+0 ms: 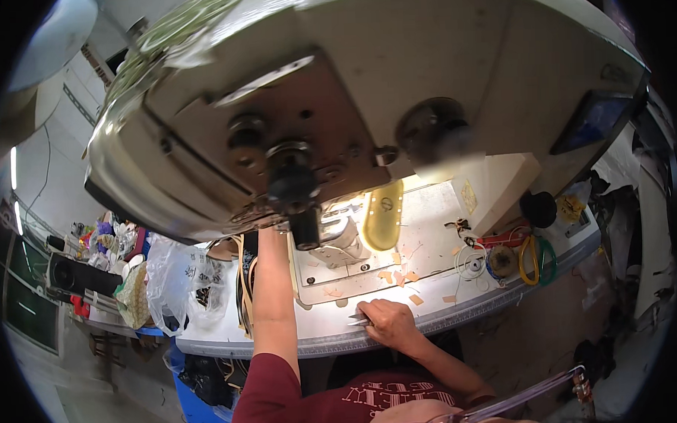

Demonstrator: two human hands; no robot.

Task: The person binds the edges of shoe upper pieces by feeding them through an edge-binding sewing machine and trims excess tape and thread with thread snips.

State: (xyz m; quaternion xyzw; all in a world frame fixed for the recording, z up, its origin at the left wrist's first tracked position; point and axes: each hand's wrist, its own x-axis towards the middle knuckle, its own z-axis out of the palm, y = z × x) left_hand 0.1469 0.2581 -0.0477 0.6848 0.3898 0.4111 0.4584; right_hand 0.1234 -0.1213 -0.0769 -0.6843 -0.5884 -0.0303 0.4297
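A large sewing machine head (364, 84) fills the upper middle, with a black knob (293, 179) on its near side. My left forearm (272, 296) reaches forward beneath it, and the hand itself is hidden behind the machine. By the table's front edge, my right hand (391, 324) is closed around small scissors (357, 322); their pointed blades stick out to the left and the handles are inside my fist. The lit machine bed (330, 283) lies just beyond that hand. A yellow oval plate (383, 217) with small holes stands beside the needle area.
Orange-tan scraps (400, 278) are scattered on the white table (438, 282). At right lie a yellow tape roll (529, 261), a green ring (550, 260) and a brown spool (502, 262). Tan strips (244, 282) and clear plastic bags (177, 280) are left of my arm.
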